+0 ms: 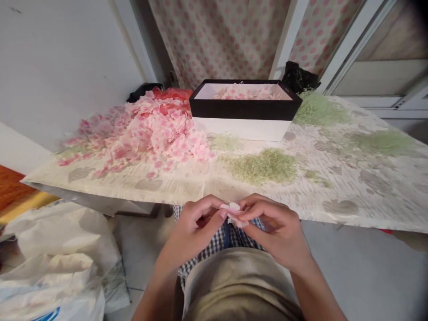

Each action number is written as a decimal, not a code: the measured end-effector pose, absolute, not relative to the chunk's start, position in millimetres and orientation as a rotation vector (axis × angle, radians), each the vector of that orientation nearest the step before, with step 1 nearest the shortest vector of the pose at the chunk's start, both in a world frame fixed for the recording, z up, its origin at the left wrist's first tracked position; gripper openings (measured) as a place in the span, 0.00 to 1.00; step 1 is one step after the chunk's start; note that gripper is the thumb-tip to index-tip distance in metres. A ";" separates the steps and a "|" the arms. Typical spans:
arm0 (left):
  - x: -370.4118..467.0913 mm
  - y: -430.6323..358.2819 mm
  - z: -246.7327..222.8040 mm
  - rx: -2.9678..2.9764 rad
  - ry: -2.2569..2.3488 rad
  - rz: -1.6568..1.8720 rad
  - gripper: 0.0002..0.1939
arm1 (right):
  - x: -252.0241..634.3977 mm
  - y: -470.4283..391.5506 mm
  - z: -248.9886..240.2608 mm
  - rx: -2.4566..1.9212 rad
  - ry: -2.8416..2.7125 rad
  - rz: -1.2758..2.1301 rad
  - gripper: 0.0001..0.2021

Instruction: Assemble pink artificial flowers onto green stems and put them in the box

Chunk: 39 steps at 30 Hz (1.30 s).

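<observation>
Between my two hands, just off the table's front edge, is a small pale pink flower (233,207). My left hand (204,223) pinches it from the left with thumb and forefinger. From the other side my right hand (272,220) pinches the petals too. A large heap of pink petals (157,129) covers the back left of the table. Green stems or small green pieces (264,166) lie in a pile beyond my hands. Whether a thin stem is held inside the fingers is hidden.
A black-rimmed white box (240,127) with pink petals inside stands at the table's back. More green bunches (321,108) and a black bag (298,78) are to its right. White plastic bags (63,240) lie at lower left, below the patterned tabletop (180,191).
</observation>
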<state>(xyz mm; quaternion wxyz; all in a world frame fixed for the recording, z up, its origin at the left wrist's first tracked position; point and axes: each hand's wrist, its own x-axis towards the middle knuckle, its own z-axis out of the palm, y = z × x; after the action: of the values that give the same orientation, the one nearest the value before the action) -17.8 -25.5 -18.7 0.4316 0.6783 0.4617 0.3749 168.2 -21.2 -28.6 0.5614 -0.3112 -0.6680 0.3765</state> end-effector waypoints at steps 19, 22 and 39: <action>-11.6 -25.4 -18.7 1.793 1.120 0.863 0.11 | 171.4 -21.9 -39.5 -0.945 -1.713 0.895 0.13; -15.5 -22.6 -19.4 1.797 1.129 0.798 0.14 | 178.4 -18.7 -39.7 -0.995 -1.841 0.884 0.09; -13.8 -23.9 -15.9 1.984 0.834 0.770 0.10 | 189.3 -16.3 -34.8 -0.574 -1.803 1.171 0.08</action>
<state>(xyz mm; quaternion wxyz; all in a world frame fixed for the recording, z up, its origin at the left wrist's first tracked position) -13.8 -23.9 -15.9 0.4151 0.7896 0.3320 0.3066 189.3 -16.3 -34.8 0.4423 -0.2311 -0.7268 0.4718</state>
